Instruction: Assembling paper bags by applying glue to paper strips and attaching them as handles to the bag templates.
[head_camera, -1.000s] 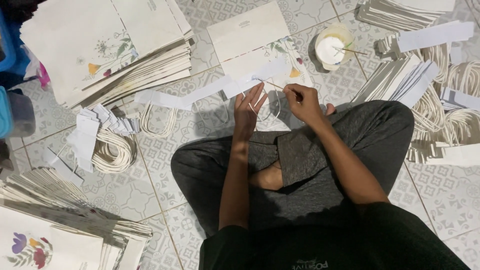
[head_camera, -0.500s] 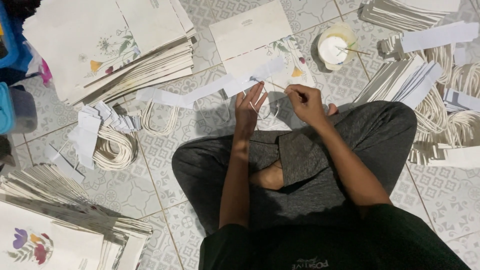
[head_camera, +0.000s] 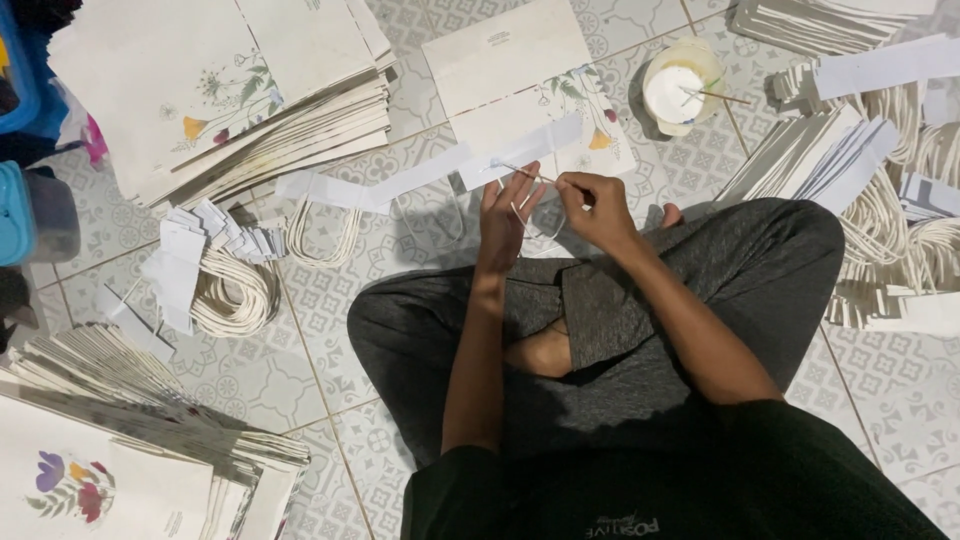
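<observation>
I sit cross-legged on a tiled floor. My left hand (head_camera: 503, 218) is raised with its fingers up, and a loop of white cord (head_camera: 532, 228) runs around them. My right hand (head_camera: 597, 208) pinches a thin stick (head_camera: 528, 174) whose tip points left over my left fingers. Just beyond both hands lies a white paper strip (head_camera: 520, 150) on a flat paper bag (head_camera: 505, 62) printed with flowers. A small bowl of white glue (head_camera: 676, 90) with another stick in it stands at the far right of the bag.
Stacks of flat flower-printed bags lie at top left (head_camera: 215, 90) and bottom left (head_camera: 120, 450). Bundles of cord handles with paper tabs (head_camera: 225, 285) lie on the left. More paper strips and cords (head_camera: 880, 190) are piled on the right. A blue container (head_camera: 20, 210) stands at the left edge.
My hands stay together over the strip; the right hand has shifted slightly with the stick. The view has drifted a little.
</observation>
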